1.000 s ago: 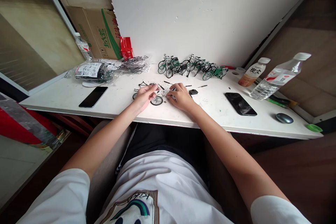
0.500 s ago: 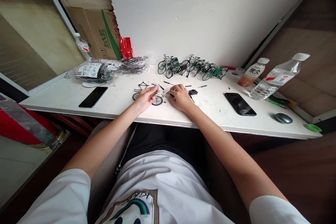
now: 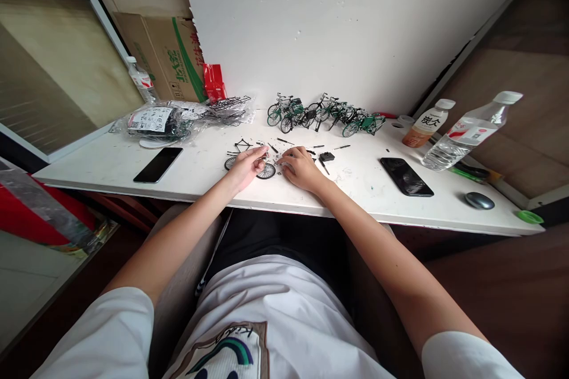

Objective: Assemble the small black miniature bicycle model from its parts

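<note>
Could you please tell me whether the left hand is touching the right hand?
Apart: the head view shows a strip of white desk between the left hand and the right hand.

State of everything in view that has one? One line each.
Left hand: fingertips pinched on small silvery part
Right hand: fingers curled down, grip unclear
Loose wheel: lying flat
Model bicycles: standing, wheels on
Left phone: flat, screen dark
Right phone: flat, dark
Large bottle: capped, part full
Smaller bottle: capped
Far-left bottle: capped

The white shirt [image 3: 293, 296] bears a brown-edged patch [image 3: 264, 340].
</note>
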`<state>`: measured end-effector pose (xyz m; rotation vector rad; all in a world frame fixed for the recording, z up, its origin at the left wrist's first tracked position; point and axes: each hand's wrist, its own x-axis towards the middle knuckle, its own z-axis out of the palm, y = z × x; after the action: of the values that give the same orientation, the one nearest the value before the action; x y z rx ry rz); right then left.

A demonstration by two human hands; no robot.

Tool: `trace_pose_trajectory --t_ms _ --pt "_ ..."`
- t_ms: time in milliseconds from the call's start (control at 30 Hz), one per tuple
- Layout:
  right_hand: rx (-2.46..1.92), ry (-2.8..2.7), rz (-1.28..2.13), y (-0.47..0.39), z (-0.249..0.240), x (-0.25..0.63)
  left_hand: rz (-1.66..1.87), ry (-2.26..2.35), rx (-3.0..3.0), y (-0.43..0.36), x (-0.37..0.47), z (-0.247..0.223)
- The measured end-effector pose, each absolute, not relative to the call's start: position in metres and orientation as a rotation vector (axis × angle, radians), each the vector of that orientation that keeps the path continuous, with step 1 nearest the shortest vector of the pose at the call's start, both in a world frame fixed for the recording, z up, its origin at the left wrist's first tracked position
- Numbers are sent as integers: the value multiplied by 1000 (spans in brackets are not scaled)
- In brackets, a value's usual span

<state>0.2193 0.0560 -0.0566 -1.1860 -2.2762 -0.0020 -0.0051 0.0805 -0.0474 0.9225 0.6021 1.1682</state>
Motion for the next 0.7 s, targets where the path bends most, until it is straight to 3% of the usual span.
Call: trace_pose_trajectory --t_ms 700 --pt "-1276 -2214 98 78 -39 196 1311 837 1027 81 -4 -50"
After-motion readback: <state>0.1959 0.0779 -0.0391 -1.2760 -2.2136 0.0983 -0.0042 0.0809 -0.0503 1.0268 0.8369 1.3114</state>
